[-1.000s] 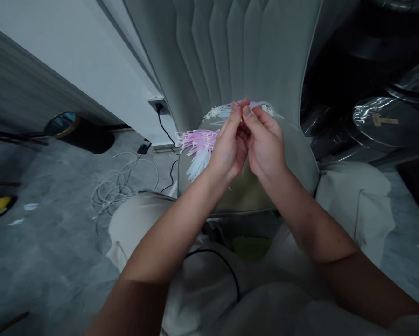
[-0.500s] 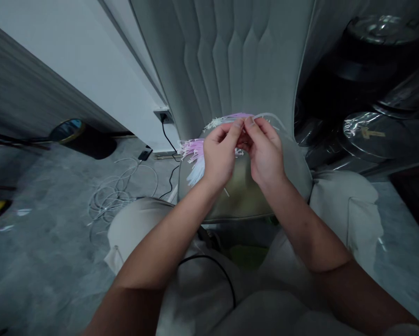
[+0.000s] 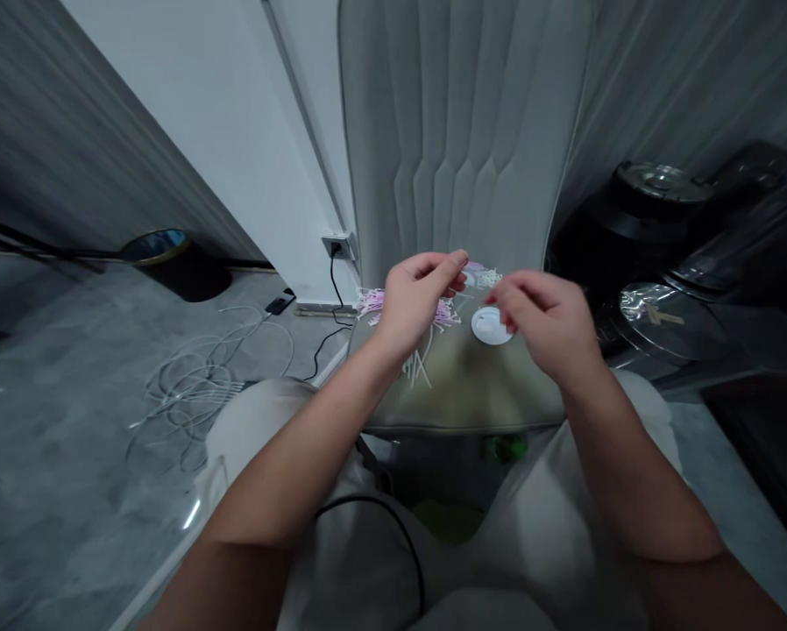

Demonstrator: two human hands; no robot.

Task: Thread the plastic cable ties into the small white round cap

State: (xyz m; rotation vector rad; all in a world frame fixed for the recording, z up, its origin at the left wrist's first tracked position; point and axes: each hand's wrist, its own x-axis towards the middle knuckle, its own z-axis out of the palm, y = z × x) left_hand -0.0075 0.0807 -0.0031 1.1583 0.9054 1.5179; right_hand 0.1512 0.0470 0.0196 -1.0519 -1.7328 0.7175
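Observation:
My left hand (image 3: 423, 294) is closed in a pinch over the chair seat (image 3: 465, 386), and anything between its fingertips is too small to name. To its right, my right hand (image 3: 548, 320) is curled and slightly blurred; I cannot make out what its fingers hold. A round white disc (image 3: 492, 325) lies on the seat beside the right fingertips. Pink and white thin sticks (image 3: 447, 314) lie beside and partly behind my left hand. Several white strips (image 3: 417, 369) are below that hand, and another white-tipped bunch (image 3: 490, 277) sits farther back between the hands.
The padded chair back (image 3: 459, 131) rises behind the seat. Coiled pale cable (image 3: 189, 381) lies on the floor at the left, near a black bin (image 3: 180, 267). A plug is in the wall socket (image 3: 338, 246). Dark glossy containers (image 3: 662, 206) stand at the right.
My hands were together and have come apart, the right one moving right and down. The white disc now shows between them. The camera view has shifted.

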